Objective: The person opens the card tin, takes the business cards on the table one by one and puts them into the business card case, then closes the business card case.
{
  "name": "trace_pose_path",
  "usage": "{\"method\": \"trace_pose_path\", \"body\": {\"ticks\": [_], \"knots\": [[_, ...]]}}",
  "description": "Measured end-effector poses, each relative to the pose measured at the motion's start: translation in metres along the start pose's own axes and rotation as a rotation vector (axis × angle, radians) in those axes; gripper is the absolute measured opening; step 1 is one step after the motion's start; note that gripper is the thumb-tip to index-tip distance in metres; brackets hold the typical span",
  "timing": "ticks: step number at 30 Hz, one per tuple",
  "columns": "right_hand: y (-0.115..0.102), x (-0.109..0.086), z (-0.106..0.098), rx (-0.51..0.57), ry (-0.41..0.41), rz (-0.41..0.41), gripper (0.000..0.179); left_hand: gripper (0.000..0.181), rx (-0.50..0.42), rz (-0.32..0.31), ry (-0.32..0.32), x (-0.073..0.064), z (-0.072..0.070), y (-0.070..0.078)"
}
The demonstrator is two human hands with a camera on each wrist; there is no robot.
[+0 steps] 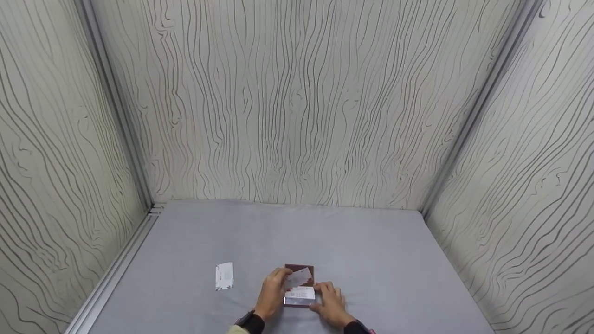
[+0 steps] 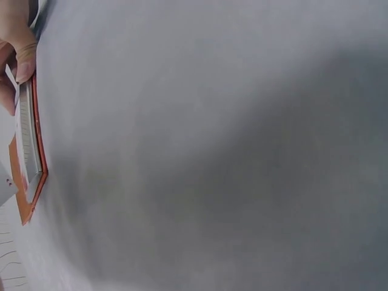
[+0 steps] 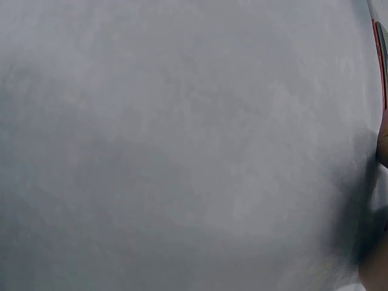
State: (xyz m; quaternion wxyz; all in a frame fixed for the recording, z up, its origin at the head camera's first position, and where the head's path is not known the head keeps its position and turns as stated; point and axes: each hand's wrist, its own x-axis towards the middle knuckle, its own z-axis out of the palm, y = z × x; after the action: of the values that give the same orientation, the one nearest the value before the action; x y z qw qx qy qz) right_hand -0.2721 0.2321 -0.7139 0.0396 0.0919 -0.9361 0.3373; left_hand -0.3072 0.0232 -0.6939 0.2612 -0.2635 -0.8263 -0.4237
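Note:
A brown business card case (image 1: 299,305) lies open on the table in the head view, with a silver-edged tray on its near half. White printed cards (image 1: 300,293) sit in that tray. My left hand (image 1: 273,290), at the case's left side, pinches a loose white card (image 1: 299,277) with reddish marks, tilted over the case's brown far half. At the right side, my right hand (image 1: 332,304) holds the case by its edge, thumb at the near corner. The case's reddish rim (image 2: 37,127) shows from the side in the left wrist view. The right wrist view catches only a sliver of it.
Another white card (image 1: 224,276) with dark printed corners lies flat on the grey-covered table (image 1: 371,250), left of my hands. Wood-grain patterned walls (image 1: 297,102) enclose the back and both sides. A metal rail (image 1: 113,269) runs along the left edge.

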Motion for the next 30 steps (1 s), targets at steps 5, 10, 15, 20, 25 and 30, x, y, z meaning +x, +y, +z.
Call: {"method": "trace_pose_path", "body": {"ticks": [5,10,15,20,25,30], "knots": [[0.0006,-0.0003,0.0011,0.007,-0.004,0.012,0.042,0.03,-0.032,-0.031,-0.072,-0.0012,0.0004,-0.0007],[0.0009,-0.0018,0.0009,-0.004,0.017,-0.029,0.04,0.022,-0.031,-0.046,-0.122,-0.0009,0.0018,-0.0007],[-0.0014,-0.0016,-0.0019,0.002,0.004,-0.015,0.039,0.023,0.05,-0.051,-0.132,-0.0012,0.0039,0.0004],[-0.0033,-0.0012,-0.0044,0.009,-0.004,-0.008,0.039,0.037,0.131,0.018,-0.129,-0.0029,0.0048,0.0027],[-0.0034,-0.0013,-0.004,0.017,-0.001,-0.007,0.039,0.046,0.155,0.073,-0.13,-0.0049,0.0028,0.0049],[-0.0016,-0.0003,-0.0032,0.014,0.003,-0.001,0.04,0.039,0.178,0.102,-0.135,-0.0068,0.0027,0.0023]]}}
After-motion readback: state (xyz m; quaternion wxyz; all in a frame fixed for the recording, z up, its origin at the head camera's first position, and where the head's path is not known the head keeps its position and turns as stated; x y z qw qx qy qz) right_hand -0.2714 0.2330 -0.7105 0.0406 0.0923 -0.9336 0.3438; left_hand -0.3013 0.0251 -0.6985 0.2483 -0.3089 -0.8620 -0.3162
